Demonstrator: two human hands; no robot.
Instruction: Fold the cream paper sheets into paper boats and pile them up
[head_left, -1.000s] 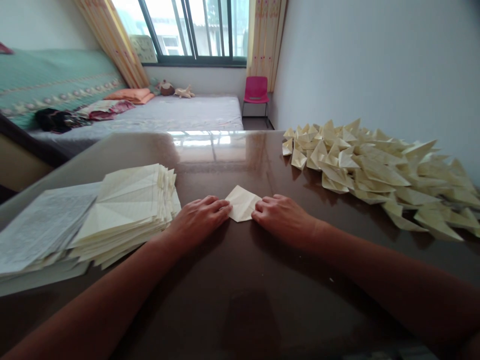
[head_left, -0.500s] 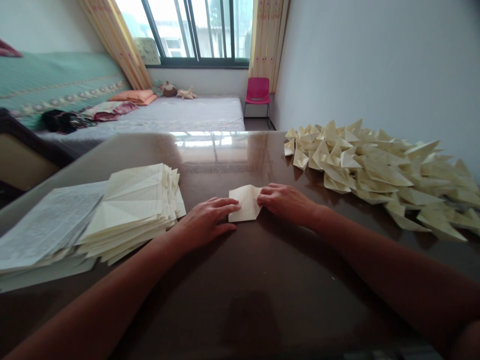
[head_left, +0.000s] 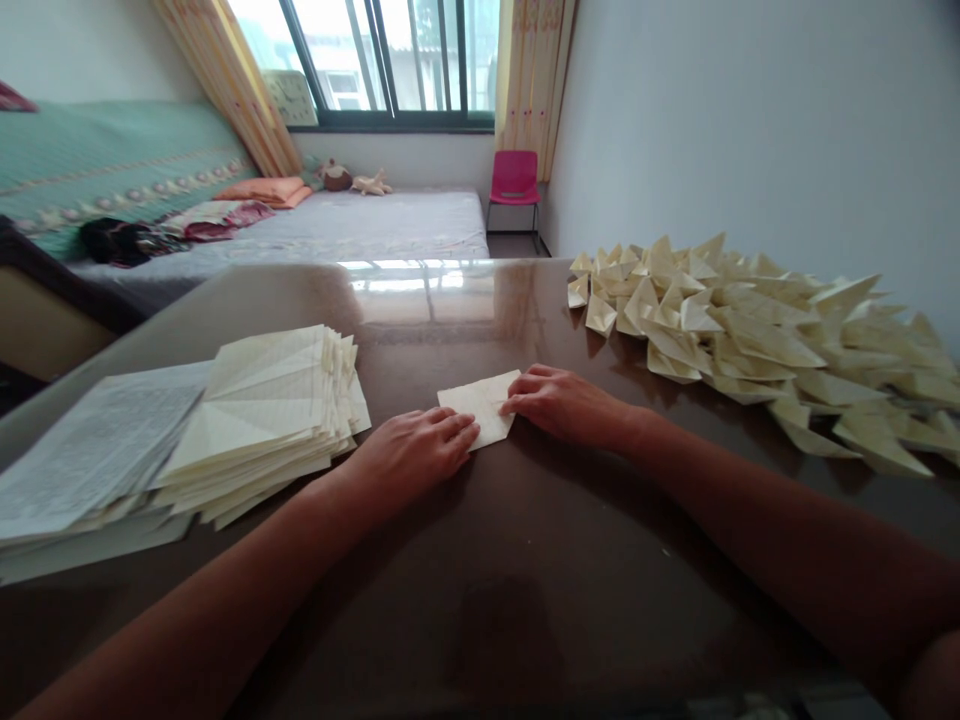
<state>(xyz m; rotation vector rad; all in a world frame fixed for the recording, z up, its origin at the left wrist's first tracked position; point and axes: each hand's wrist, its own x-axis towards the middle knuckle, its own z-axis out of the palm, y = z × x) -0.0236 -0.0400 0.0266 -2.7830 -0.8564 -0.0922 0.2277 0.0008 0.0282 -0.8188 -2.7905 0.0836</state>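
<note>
A small folded sheet of cream paper (head_left: 480, 398) lies on the brown table between my hands, turned a little askew. My left hand (head_left: 420, 447) holds its lower left corner, the fingers closed together over it and the thumb hidden. At the right edge, my right hand (head_left: 566, 404) grips the paper with bent fingers, their tips on its face. To the left of my left hand is a thick stack of creased cream sheets (head_left: 262, 390). A big heap of folded paper pieces with pointed tips (head_left: 750, 320) spreads beyond my right hand.
Grey printed sheets (head_left: 97, 440) sit at the table's left, partly under the cream stack. The glossy table (head_left: 480, 560) reflects the window. Past its far edge are a bed (head_left: 405, 225) and a pink chair (head_left: 514, 180); a wall (head_left: 735, 130) rises on the right.
The folded paper has turned and shifted slightly left. My left hand has closed its fingers over the lower left corner, and my right hand has moved slightly left with the paper.
</note>
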